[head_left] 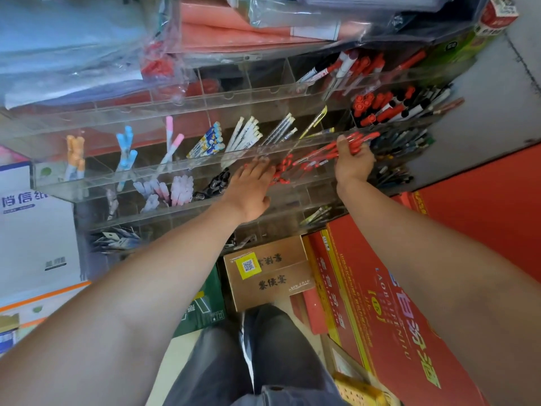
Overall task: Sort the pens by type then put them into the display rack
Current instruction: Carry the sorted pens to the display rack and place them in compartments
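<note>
Bundle of red-capped pens (358, 140) clenched in right hand (352, 164) at front edge of clear acrylic display rack (205, 100), left hand (254, 186) flat-fingered on loose red pens (282, 171) in rack's middle tier; risk: overfull fistful slipping, scattering into wrong compartments.

We log the display rack (187, 168) ahead, left hand (251, 189) at its middle tier, right hand (352, 164) to its right gripping pens (361, 140), seemingly over the same tier, a carton (269, 276) below.
</note>
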A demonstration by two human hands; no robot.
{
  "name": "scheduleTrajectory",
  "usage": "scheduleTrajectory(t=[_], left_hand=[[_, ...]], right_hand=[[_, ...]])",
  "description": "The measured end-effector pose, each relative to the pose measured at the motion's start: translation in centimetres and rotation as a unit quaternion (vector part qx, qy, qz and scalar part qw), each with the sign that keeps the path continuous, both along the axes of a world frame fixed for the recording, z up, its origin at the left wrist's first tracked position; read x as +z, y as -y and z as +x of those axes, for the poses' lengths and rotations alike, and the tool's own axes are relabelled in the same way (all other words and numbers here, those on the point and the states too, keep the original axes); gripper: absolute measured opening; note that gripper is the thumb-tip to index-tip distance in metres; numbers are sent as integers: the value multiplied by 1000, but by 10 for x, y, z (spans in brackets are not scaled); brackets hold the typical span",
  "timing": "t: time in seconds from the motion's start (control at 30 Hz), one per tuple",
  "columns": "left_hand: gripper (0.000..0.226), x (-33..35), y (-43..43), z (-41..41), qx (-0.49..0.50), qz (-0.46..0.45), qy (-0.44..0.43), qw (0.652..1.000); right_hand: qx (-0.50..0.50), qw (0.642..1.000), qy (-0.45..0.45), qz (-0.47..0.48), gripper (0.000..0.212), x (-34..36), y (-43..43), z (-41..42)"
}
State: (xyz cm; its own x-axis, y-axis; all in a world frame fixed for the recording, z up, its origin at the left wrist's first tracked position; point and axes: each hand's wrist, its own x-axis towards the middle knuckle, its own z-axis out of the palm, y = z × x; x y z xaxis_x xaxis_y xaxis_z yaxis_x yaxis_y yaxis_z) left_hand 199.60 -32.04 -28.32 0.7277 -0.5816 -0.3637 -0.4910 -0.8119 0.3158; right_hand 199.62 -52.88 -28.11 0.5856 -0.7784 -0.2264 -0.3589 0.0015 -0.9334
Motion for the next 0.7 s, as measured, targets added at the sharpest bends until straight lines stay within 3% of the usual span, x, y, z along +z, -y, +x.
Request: scheduleTrajectory(t=[0.2, 0.37, 0.7], left_hand=[[74, -7, 0, 1, 12, -6, -10, 1000], [74, -13, -3, 5, 10, -23, -7, 1000], [72, -12, -4, 7, 10, -32, -18, 999]], right_hand=[[46, 997, -60, -3, 13, -34, -11, 6], [65, 992, -106, -25, 20, -48, -18, 9], [-20, 981, -117, -155, 30, -24, -22, 13]])
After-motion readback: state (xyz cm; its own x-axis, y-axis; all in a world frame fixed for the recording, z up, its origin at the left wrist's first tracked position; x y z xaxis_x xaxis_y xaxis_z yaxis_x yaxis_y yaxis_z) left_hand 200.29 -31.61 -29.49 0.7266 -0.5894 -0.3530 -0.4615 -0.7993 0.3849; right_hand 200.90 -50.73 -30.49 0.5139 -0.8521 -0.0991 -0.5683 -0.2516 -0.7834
